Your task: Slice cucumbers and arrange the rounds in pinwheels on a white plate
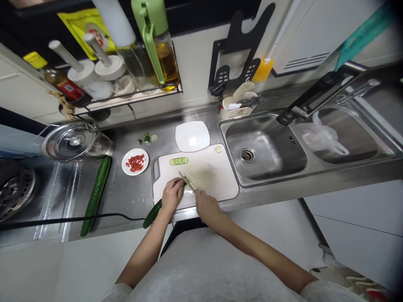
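My left hand (172,195) is closed around a cucumber (152,214), whose dark green end sticks out past the wrist, over the board's lower left edge. In my right hand (206,205) I grip a kitchen knife (188,181); its blade lies beside the left fingertips, at the cucumber's partly hidden cut end. Both hands are over a white cutting board (225,182) with a wet greenish patch. An overlapping row of cucumber slices (179,161) rests near the board's upper left, and a lone slice (218,149) sits at its upper right corner.
Behind the board is a white square plate (192,135). To the left are a plate of chopped red pieces (135,162), cucumber scraps (147,137), a whole cucumber (97,195) and a steel pot (75,142). A sink (264,155) adjoins on the right. A black cable (78,219) crosses the left counter.
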The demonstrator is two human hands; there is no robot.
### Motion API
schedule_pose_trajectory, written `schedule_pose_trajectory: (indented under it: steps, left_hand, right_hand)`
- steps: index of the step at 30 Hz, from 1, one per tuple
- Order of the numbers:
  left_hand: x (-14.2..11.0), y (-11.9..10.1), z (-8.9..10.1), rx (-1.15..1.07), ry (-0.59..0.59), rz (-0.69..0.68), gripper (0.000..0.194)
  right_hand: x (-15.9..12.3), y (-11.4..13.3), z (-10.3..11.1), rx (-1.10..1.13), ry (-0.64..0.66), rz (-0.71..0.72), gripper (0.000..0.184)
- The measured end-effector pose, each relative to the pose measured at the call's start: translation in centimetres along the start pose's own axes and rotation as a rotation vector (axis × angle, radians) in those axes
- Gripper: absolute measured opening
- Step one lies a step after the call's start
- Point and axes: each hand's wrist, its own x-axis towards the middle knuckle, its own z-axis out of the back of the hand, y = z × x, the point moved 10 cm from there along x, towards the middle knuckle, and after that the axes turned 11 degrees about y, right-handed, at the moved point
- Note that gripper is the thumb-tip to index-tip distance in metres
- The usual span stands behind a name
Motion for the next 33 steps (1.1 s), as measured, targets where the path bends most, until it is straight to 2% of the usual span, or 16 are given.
schedule_pose_trajectory:
  steps: [18,26,33]
  left_hand:
    - [0.1,-0.1,-0.1,0.009,0.007,-0.007,0.027]
    - [0.0,0.1,-0.2,-0.016,0.023,0.005,0.032]
    - [-0.1,0.0,-0.2,-0.02,0.018,0.006,0.032]
  right_hand:
    - [0.6,0.3,0.4,0.05,0.032,-0.009,0.032]
    - [-0.4,-1.8,-1.7,0.094,0.152,-0.034,0.029]
    - [-0.3,-2.4,-0.5,0.13,0.109,-0.027,0.029]
